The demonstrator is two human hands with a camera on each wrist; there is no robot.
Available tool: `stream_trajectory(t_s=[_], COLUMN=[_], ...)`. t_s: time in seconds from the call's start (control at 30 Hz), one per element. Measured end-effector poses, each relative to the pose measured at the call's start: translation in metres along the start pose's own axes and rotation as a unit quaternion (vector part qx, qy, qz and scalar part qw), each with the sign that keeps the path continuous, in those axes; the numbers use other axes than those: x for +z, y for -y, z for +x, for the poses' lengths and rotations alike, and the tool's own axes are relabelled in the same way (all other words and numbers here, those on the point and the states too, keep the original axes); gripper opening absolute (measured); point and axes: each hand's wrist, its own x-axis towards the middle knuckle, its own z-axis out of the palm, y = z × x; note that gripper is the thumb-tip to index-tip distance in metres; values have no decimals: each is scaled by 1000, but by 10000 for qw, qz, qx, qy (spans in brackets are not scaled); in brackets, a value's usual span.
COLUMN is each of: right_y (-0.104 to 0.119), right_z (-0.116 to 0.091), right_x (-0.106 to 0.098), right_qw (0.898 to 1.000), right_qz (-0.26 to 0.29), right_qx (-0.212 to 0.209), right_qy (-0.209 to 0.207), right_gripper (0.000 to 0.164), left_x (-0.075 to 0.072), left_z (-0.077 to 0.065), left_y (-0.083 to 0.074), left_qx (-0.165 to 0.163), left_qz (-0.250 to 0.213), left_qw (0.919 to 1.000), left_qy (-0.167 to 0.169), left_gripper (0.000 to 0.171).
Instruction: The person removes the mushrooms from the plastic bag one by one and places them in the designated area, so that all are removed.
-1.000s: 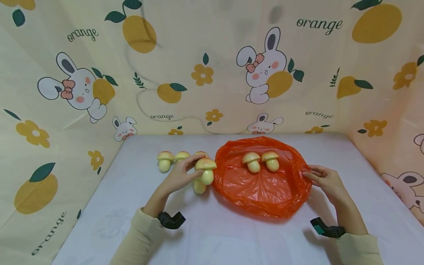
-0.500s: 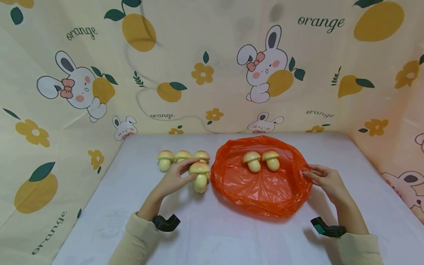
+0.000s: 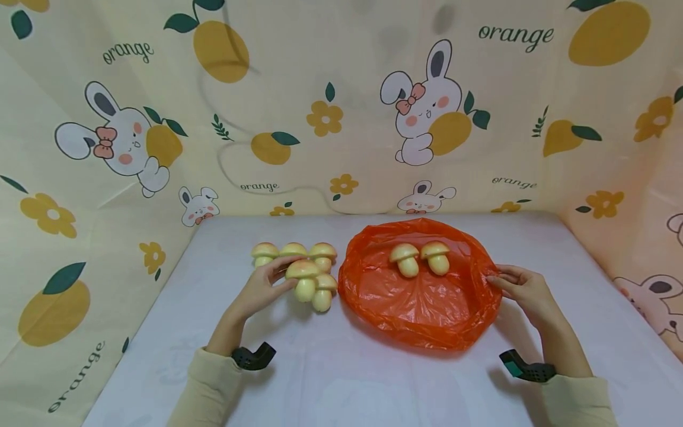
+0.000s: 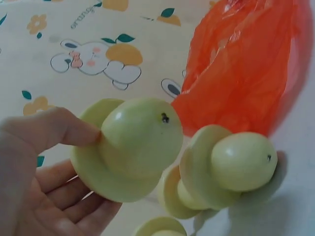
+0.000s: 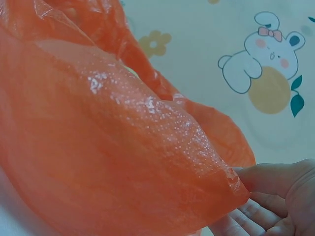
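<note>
My left hand (image 3: 260,292) pinches a toy mushroom (image 3: 303,277) with a pale yellow stem and reddish-tan cap. In the left wrist view, thumb and fingers grip the cap of this mushroom (image 4: 142,142), its stem end facing the camera. Just right of it lies another mushroom (image 3: 323,293), partly overlapped in the head view. Behind stands a row of three, including one mushroom (image 3: 323,254) at its right end. My right hand (image 3: 525,293) pinches the right rim of an open red plastic bag (image 3: 416,305). Two mushrooms (image 3: 405,261) lie inside it.
The white table (image 3: 373,385) carries everything and runs back to a hanging cloth (image 3: 341,107) printed with rabbits and oranges. More of that cloth rises along the left and right sides. A black band sits on each wrist.
My left hand has moved left, away from the bag's left rim, carrying the mushroom from in front of the nearest loose mushroom to its left. The right hand and bag stay put.
</note>
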Motion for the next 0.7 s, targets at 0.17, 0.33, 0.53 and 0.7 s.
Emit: stream_trajectory(t_s=[0.17,0.33,0.53,0.7], right_y=[-1,0,0,1], right_z=[1,1,-1,-1], right_x=[1,1,1,0], right_qw=[10000,10000,10000,10000], right_qz=[-49,-32,-56,-47], right_qx=[1,30,-16,-26], right_qy=[17,40,34,28], right_gripper=[60,60,60,60], left_x=[-7,-12,-18,-21], left_z=[-2,-4,-7,-8], left_y=[7,16,24,30], left_qx=[-117,-57,-233,-409], left_qz=[-38,-76,-88,1], left_qw=[9999,9999,9997,9991], left_qy=[-46,-93,-87,-99], left_gripper=[48,48,48,49])
